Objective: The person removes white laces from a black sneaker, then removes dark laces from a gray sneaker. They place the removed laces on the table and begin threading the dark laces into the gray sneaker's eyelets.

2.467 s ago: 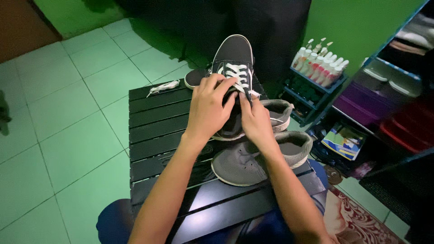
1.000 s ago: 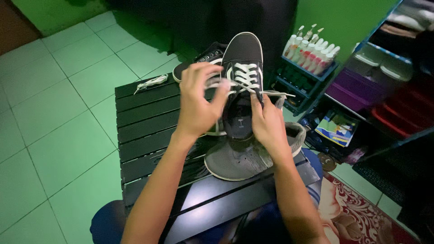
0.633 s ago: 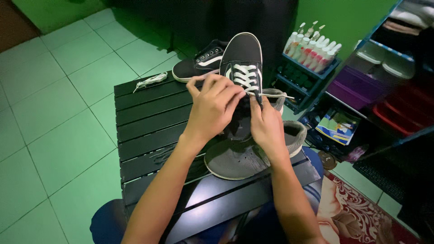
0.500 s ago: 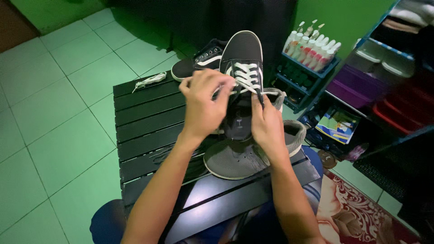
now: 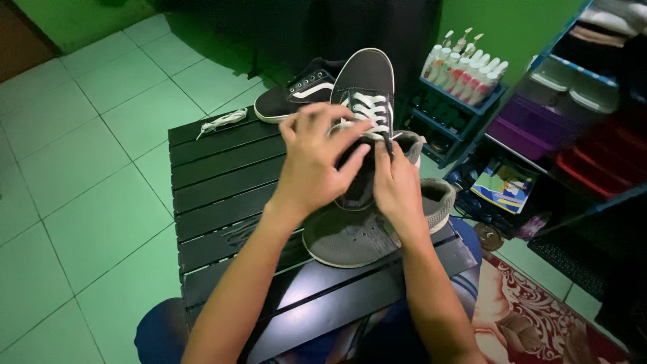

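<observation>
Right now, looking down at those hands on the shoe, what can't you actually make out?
- Head view: the left hand and right hand cover the near part of the black shoe, so where the white laces end is hidden.
- The grey shoe is partly hidden by the hands and the black shoe.
- The bottles are too small for detail.
- The shelves are cut off by the right edge.

The scene is dim and green-tinted. Soft overhead light puts a pale sheen on the dark slatted worktop (image 5: 222,195). The far corners sink into deep shadow, and fine detail looks slightly soft.
</observation>
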